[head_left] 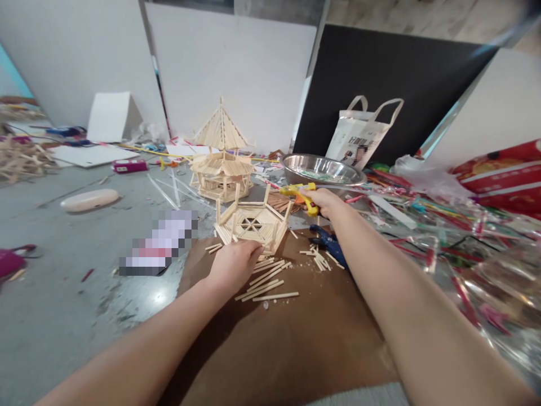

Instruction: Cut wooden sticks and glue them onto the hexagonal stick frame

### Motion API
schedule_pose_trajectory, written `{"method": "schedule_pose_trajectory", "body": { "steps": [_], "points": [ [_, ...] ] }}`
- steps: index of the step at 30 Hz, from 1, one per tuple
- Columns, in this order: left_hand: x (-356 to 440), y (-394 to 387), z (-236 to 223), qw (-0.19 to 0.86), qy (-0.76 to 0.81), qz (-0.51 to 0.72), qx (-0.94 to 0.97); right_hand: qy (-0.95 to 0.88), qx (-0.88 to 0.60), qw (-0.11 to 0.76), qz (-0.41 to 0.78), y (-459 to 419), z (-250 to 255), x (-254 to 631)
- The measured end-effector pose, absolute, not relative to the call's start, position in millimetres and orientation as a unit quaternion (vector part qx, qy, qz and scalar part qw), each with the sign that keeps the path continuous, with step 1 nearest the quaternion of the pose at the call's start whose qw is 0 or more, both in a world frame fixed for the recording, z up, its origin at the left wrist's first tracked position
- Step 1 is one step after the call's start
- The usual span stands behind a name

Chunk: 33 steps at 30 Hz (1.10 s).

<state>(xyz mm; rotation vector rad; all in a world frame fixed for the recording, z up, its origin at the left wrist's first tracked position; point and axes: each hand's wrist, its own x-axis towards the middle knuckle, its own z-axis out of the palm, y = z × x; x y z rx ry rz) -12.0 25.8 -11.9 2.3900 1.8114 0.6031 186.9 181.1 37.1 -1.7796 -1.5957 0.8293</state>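
My left hand (234, 265) rests with curled fingers at the near edge of a small hexagonal frame of wooden sticks (250, 224), among loose sticks (266, 282) on a brown sheet (287, 332). What its fingers hold, if anything, is hidden. My right hand (323, 202) is closed round a yellow glue gun (298, 192), its nozzle pointing left toward the frame's right side. Behind the frame stands a finished stick pavilion with a pointed roof (220, 158).
A steel bowl (323, 168) sits behind my right hand, a tote bag (359, 132) beyond it. A blue tool (329, 243) lies under my right forearm. Plastic wrappers and coloured strips (443, 225) cover the right side. A beige oval case (89, 199) lies left.
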Motion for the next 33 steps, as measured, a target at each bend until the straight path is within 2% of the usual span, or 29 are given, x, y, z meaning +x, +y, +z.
{"method": "schedule_pose_trajectory", "body": {
  "steps": [8, 10, 12, 15, 21, 33],
  "points": [
    [-13.0, 25.6, -12.7, 0.041, 0.582, 0.190, 0.790, -0.611, -0.748, 0.237, 0.102, 176.4, 30.6, 177.2],
    [-12.5, 25.1, -12.8, 0.039, 0.581, 0.194, 0.790, -0.644, -0.722, 0.249, 0.052, 156.5, 32.9, 179.6],
    [-11.7, 24.3, -12.6, 0.037, 0.579, 0.201, 0.789, -0.734, -0.622, 0.271, -0.014, 132.1, 31.6, 180.8],
    [-10.4, 23.3, -11.8, 0.036, 0.580, 0.199, 0.789, -0.811, -0.512, 0.278, 0.054, 97.9, 21.4, 178.7],
    [-10.9, 24.6, -12.8, 0.036, 0.580, 0.195, 0.790, -0.856, -0.416, 0.266, 0.155, 71.1, 0.2, 165.5],
    [-12.1, 24.2, -14.6, 0.023, 0.577, 0.196, 0.793, -0.845, -0.428, 0.276, 0.163, 68.6, -8.9, 157.8]
  ]
}}
